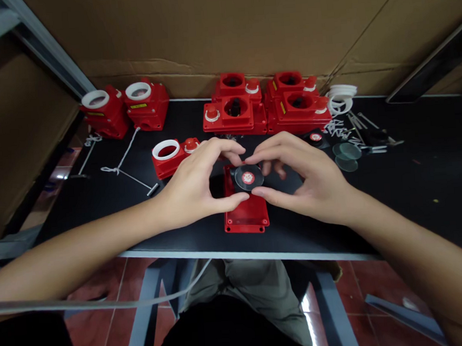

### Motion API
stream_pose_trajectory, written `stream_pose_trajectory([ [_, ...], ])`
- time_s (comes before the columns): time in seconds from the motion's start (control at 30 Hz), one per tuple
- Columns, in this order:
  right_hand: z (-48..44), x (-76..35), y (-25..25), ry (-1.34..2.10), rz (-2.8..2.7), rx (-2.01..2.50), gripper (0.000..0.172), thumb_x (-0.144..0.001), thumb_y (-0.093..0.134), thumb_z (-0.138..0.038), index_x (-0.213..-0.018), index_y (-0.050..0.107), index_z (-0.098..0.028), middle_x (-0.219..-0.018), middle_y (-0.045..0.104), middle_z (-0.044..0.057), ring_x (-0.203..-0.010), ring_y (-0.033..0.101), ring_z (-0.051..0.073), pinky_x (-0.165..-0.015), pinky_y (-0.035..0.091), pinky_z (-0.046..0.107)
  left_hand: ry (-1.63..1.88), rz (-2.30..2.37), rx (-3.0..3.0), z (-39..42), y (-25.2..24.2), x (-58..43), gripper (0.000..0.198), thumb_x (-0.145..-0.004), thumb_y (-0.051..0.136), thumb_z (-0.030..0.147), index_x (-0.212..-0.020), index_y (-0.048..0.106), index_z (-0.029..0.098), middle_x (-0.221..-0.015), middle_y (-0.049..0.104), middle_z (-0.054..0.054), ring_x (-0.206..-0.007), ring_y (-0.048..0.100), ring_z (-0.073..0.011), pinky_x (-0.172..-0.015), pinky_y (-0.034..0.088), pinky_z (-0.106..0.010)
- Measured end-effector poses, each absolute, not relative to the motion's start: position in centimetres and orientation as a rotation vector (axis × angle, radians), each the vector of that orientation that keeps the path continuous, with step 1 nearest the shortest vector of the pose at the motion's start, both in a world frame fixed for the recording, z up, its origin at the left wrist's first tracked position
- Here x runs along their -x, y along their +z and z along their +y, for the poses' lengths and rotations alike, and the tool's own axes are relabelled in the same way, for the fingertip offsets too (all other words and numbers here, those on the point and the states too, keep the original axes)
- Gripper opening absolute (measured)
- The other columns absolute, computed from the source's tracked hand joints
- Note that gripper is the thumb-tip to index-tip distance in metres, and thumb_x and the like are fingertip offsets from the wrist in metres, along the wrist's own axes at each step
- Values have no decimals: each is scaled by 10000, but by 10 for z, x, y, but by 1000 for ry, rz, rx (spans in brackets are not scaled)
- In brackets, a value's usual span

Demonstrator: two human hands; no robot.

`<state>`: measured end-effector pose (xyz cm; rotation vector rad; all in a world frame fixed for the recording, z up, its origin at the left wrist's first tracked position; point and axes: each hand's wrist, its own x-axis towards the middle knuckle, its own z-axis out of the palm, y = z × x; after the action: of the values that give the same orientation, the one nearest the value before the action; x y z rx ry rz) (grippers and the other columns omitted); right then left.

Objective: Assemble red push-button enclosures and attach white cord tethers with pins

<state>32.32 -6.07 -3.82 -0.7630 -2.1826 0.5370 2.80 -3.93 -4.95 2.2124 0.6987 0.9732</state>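
Note:
Between both hands is a round clear disc (249, 177) with a dark face and a red-and-white emblem at its middle. My left hand (200, 183) pinches its left side with thumb and fingertips. From the right, my right hand (304, 176) holds the same disc by its edge, thumb below and fingers above. Under the disc, a red box part (246, 216) lies on the black table near the front edge, its far part hidden by the disc and hands. Just beyond my left hand sits a red housing with a white ring (166, 150), partly covered by the fingers.
Two red boxes with white rings (147, 107) stand at the back left, cords and metal rods before them. More red housings (237, 112) line the back middle. White rings (342, 97), screws, clear glass discs (346, 157) and another emblem piece (315, 137) lie on the right.

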Motion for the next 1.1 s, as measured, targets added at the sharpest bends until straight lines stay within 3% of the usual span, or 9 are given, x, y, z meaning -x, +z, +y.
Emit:
stream_pose_trajectory([
  [0.2,-60,-323,-38,526,-2192,765,278,-1111,966,-332,-1368,869,-291,-1331,829,111,-917,744,199,-679,628,343,968,712,-2183,-41,-49,-29,558,-1015,976,332,-1499,713,246,-1411,857,-119,-1337,854,-323,-1263,674,-531],
  [0.53,-62,-321,-39,470,-2197,761,241,-1118,963,-340,-1351,915,-304,-1293,810,110,-977,771,222,-816,724,399,974,707,-2207,-40,-48,-30,543,-1035,980,349,-1492,708,238,-1405,872,-122,-1327,853,-316,-1249,676,-526],
  [0.97,-64,-321,-39,514,-2188,782,294,-1110,970,-378,-1380,872,-311,-1344,797,117,-843,716,201,-774,728,433,946,701,-2305,-40,-41,-27,531,-1055,973,407,-1495,723,246,-1458,829,-125,-1348,836,-322,-1233,683,-505],
  [1.1,-65,-324,-34,493,-2190,802,319,-1111,971,-395,-1400,870,-310,-1347,786,114,-839,721,196,-727,686,412,977,685,-2364,-36,-27,-22,528,-1070,966,416,-1502,724,234,-1474,820,-134,-1357,815,-338,-1245,686,-550],
])
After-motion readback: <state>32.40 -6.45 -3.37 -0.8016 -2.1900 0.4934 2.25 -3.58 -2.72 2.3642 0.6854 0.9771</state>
